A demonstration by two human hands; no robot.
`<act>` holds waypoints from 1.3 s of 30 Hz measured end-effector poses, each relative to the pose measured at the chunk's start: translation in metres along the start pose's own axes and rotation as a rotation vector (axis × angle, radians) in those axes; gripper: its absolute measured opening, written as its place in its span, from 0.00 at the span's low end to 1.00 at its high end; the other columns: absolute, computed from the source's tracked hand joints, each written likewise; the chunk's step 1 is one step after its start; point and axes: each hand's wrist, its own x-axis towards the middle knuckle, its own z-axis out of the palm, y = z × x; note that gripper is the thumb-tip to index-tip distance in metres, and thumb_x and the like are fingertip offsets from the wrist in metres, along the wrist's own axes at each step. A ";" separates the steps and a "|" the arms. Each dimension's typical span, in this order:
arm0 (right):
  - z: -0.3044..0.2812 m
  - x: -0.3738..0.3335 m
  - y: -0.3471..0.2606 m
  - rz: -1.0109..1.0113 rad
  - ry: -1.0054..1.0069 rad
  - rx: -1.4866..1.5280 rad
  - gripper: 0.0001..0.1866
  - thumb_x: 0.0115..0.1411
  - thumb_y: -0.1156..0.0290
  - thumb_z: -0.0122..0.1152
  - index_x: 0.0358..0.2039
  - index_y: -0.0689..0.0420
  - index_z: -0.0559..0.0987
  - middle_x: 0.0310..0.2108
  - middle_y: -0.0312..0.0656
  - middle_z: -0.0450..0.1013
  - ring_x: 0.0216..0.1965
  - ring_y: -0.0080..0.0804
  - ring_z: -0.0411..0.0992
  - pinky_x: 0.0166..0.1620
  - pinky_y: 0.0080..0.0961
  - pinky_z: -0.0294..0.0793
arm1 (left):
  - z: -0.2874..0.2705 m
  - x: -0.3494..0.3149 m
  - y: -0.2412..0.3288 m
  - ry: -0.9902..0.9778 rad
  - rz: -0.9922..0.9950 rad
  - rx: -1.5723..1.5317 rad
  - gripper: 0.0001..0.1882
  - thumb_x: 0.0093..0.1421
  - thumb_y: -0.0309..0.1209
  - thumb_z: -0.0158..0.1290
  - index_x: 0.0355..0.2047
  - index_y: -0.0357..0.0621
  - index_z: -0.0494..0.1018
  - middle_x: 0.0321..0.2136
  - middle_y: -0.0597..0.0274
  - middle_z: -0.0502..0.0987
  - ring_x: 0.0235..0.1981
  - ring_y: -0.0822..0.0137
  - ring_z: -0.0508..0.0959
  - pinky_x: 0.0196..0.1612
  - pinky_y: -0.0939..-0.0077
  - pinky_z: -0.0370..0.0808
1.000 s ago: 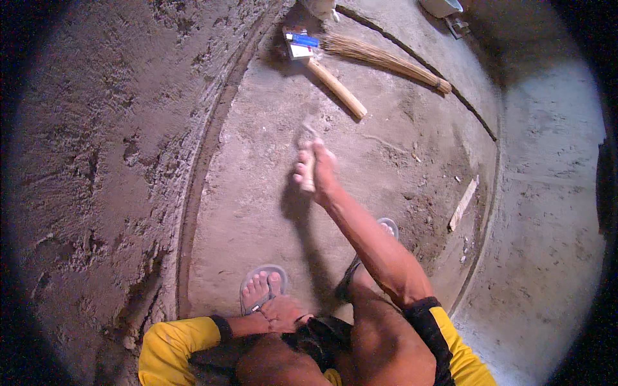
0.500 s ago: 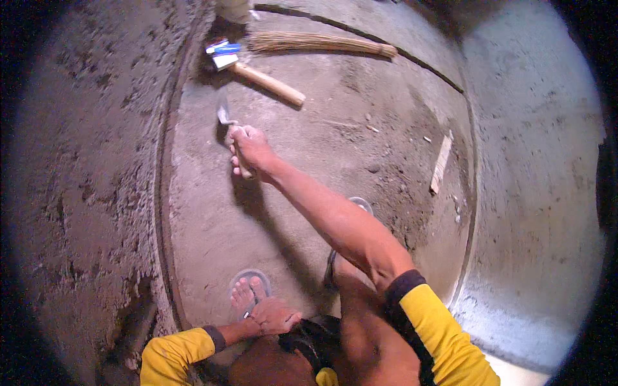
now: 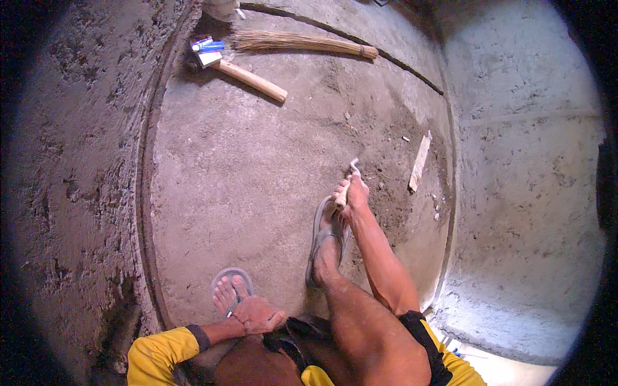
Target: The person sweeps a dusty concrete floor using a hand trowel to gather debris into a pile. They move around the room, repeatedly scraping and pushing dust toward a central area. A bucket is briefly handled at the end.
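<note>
My right hand (image 3: 355, 193) is closed around the pale handle of a small trowel (image 3: 342, 198), just beyond my right foot. The trowel's bent metal neck points away from me, over the edge of the loose soil; its blade hardly shows against the dirt. My left hand (image 3: 256, 314) hangs low beside my left knee, in front of my sandalled left foot (image 3: 233, 288). Its fingers are mostly tucked out of sight, and nothing shows in it. Crumbly brown soil (image 3: 386, 202) lies scattered to the right of the trowel.
A wooden-handled hammer (image 3: 252, 81) lies at the far left, with a small box and a blue item (image 3: 209, 46) at its head. Behind it are a stick broom (image 3: 302, 44) and a pale container (image 3: 221, 9). A wood strip (image 3: 420, 162) lies right. Rough walls flank the floor.
My right hand has swung the trowel from the far left to the right, toward the loose soil beyond my right foot. My left hand stays by the knee. The view has shifted slightly.
</note>
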 end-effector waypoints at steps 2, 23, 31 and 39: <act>0.007 -0.008 0.003 -0.092 -0.014 -0.014 0.12 0.68 0.56 0.50 0.41 0.49 0.67 0.25 0.36 0.66 0.17 0.28 0.66 0.16 0.28 0.70 | 0.003 -0.001 -0.002 0.001 -0.016 -0.005 0.24 0.63 0.50 0.41 0.28 0.48 0.80 0.27 0.44 0.80 0.30 0.42 0.79 0.40 0.45 0.73; 0.000 -0.057 0.016 -0.110 -0.020 -0.099 0.10 0.69 0.61 0.46 0.35 0.54 0.65 0.24 0.37 0.66 0.20 0.28 0.70 0.18 0.30 0.72 | -0.016 -0.004 0.007 -0.013 -0.181 -0.017 0.23 0.61 0.48 0.44 0.26 0.45 0.80 0.26 0.44 0.80 0.29 0.41 0.79 0.37 0.45 0.74; 0.126 -0.001 -0.042 -0.141 -0.554 -0.222 0.10 0.66 0.61 0.52 0.38 0.52 0.66 0.27 0.35 0.66 0.20 0.25 0.67 0.22 0.28 0.73 | -0.041 -0.003 0.023 0.032 -0.160 0.118 0.18 0.61 0.45 0.47 0.28 0.45 0.79 0.24 0.44 0.78 0.27 0.43 0.79 0.36 0.50 0.74; 0.217 0.095 -0.079 0.159 -0.655 0.038 0.10 0.63 0.66 0.56 0.40 0.56 0.69 0.27 0.37 0.70 0.20 0.25 0.68 0.20 0.28 0.73 | -0.083 0.024 0.040 0.051 -0.242 0.216 0.16 0.60 0.43 0.49 0.27 0.44 0.77 0.23 0.46 0.77 0.26 0.45 0.77 0.35 0.51 0.73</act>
